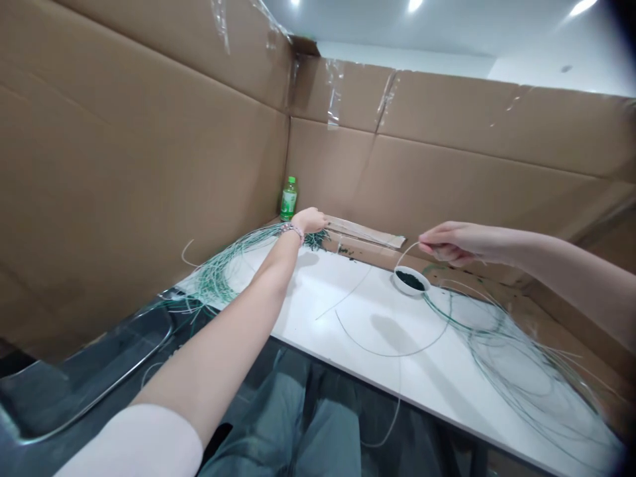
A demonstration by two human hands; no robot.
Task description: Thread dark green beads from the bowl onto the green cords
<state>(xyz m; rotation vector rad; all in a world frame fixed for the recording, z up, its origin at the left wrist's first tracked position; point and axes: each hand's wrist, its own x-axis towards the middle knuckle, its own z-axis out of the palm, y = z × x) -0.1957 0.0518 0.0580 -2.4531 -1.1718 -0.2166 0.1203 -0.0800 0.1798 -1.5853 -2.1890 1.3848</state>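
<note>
My left hand (pixel 311 220) reaches to the back of the white table (pixel 318 285), beside a dark green clump (pixel 315 240) and the end of a flat cardboard strip (pixel 368 232). Its fingers are together, and what they hold, if anything, is too small to make out. On the right, my right hand (pixel 450 242) is closed on a thin pale wire (pixel 407 252), pinched between thumb and fingers. That wire curves down to a white bowl (pixel 396 281) of dark green bits, just below and left of the hand.
Coils of green and white wire lie at the left (pixel 213 281) and right (pixel 497 338) of the table. A green bottle (pixel 288 200) stands in the back corner. Cardboard walls (pixel 447 152) enclose the back and left. Loose wires cross the front edge.
</note>
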